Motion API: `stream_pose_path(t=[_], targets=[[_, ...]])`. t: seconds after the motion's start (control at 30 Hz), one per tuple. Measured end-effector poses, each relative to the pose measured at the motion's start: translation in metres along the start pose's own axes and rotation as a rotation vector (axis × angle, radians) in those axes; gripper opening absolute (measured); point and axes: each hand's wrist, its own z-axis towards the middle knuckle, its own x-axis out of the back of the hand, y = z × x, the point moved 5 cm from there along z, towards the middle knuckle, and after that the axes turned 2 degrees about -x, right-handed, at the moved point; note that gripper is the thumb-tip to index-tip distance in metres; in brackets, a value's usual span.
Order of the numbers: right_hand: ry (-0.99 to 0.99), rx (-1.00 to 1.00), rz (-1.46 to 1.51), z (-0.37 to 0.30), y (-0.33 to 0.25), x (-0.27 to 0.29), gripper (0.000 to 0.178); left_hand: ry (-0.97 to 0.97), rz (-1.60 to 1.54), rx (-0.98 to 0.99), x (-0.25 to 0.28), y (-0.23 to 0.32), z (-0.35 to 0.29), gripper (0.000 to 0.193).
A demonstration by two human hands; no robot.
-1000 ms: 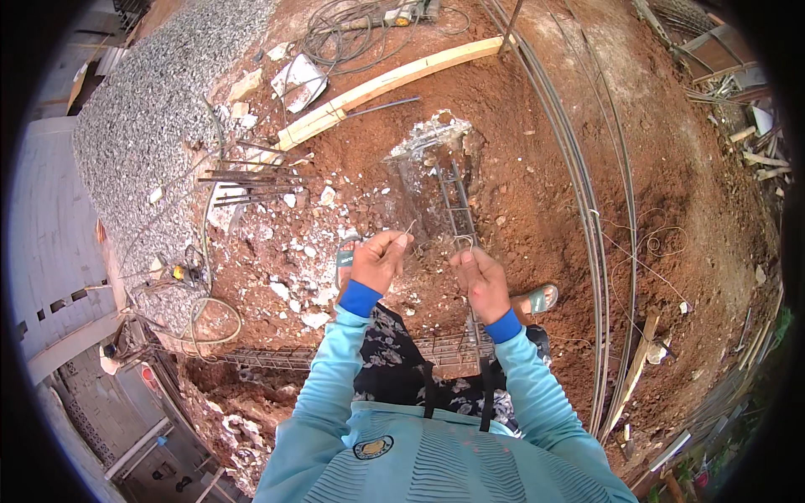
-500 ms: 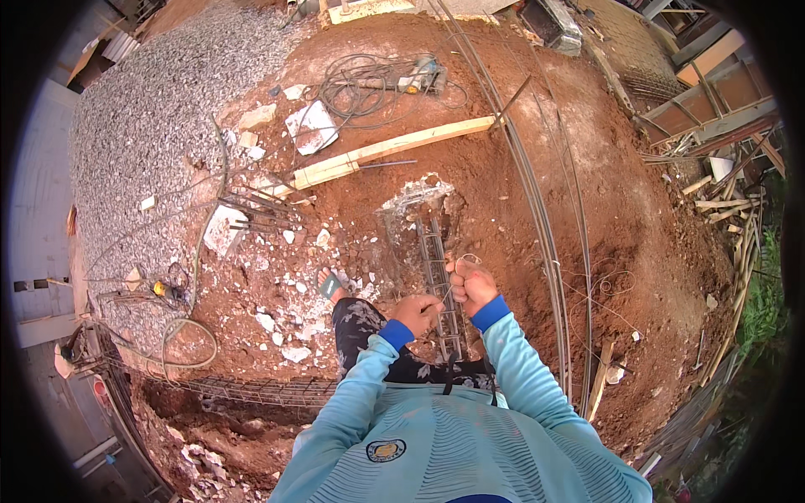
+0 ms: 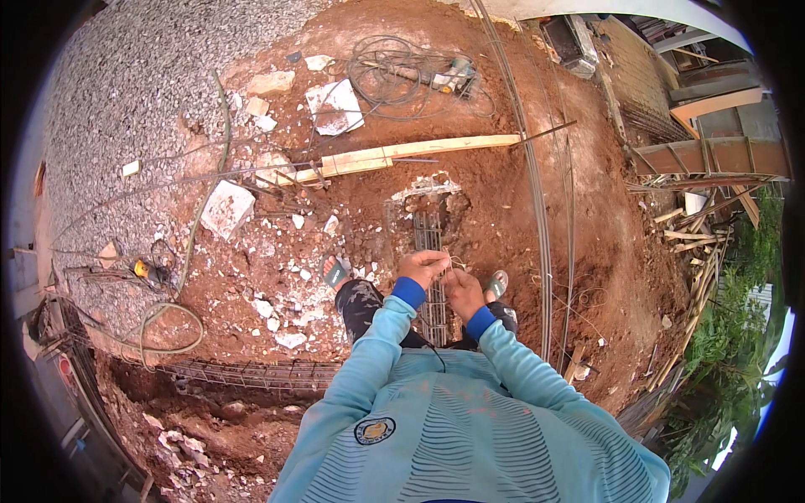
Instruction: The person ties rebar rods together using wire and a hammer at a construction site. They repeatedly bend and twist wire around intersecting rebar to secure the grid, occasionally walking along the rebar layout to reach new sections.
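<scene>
Red earth [image 3: 503, 201] runs wide beneath the action, strewn with pale rubble, and right at the centre we have a thin pale wire [image 3: 454, 261], up at the fingertips between two bare hands, looking bent. Left hand [image 3: 422, 269] has it in a narrow pinch; right hand [image 3: 463, 293] curls its fingers close on it too. Danger here, I'd judge: wire this fine could slip if the pinch loosens, or kink if both hands pull unevenly, and a loose end could prick a finger. Footing matters as well, with an open trench running between the sandals [image 3: 337, 273]; one careless step on crumbly soil could upset the balance.

Look at the pose: forearms angle inward, wrists nearly meeting, left palm turned down, right knuckles uppermost. Below them lies a steel bar cage [image 3: 430, 312]. Farther out, timber planks [image 3: 360, 159] cross the ground, with a power tool [image 3: 457, 77] beyond and long rods [image 3: 537, 218] off right.
</scene>
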Motion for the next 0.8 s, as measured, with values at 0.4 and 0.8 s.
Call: stream_pose_path(t=[0.4, 0.8], targets=[[-0.211, -0.041, -0.014, 0.121, 0.113, 0.125, 0.028, 0.234, -0.028, 0.093, -0.074, -0.040, 0.113, 0.023], [-0.002, -0.389, 0.376, 0.179, 0.171, 0.188, 0.030, 0.156, 0.656, -0.021, -0.043, -0.158, 0.233, 0.016]])
